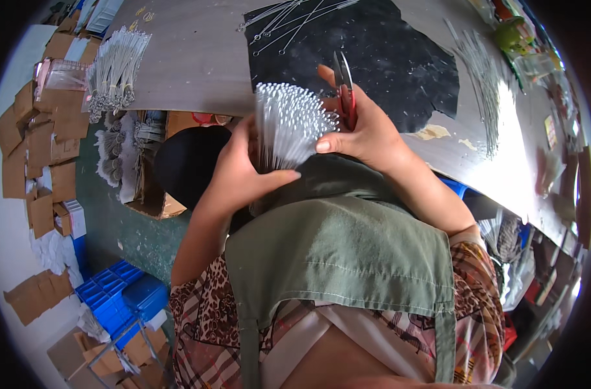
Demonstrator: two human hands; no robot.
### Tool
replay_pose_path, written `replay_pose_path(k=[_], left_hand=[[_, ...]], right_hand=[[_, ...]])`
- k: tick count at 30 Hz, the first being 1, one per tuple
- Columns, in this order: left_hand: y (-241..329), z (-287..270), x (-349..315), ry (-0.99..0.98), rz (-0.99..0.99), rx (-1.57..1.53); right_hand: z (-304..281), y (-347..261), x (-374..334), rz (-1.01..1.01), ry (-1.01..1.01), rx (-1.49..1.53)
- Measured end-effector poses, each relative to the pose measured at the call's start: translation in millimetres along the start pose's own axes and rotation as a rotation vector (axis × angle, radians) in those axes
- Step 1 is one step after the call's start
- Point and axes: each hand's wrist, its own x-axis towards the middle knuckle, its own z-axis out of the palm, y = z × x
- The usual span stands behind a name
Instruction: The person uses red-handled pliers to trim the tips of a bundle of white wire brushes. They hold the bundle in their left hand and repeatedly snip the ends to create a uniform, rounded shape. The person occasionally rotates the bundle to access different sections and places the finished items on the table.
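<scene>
A thick bundle of thin silvery metal wires [286,126] stands upright between my hands, its bright ends fanned toward the top. My left hand [240,170] wraps round the bundle's left side, with the thumb across its lower front. On the other side, my right hand [367,137] presses its thumb against the wires. That same hand also holds a pair of scissors [346,97] with red handles, blades pointing away from me. Some fingers of both hands are hidden behind the bundle.
Under the scissors lies a black sheet [399,71] on the grey table [192,58], with loose looped wires [289,26] at its far edge. A tied wire bundle [117,68] sits at the left, more wires [480,84] at the right. Blue crates [117,285] stand on the floor.
</scene>
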Motion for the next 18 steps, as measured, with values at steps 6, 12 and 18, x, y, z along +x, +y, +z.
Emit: replay_pose_path(k=[6, 12, 18], left_hand=[[-6, 1, -7, -0.116, -0.091, -0.281], [46, -14, 15, 0.057, 0.337, 0.091], [63, -7, 70, 0.382, 0.605, 0.421]], right_hand=[[10, 5, 1, -0.050, -0.096, 0.295], [-8, -63, 32, -0.278, -0.196, 0.154], [-12, -191, 95, -0.531, 0.183, -0.876]])
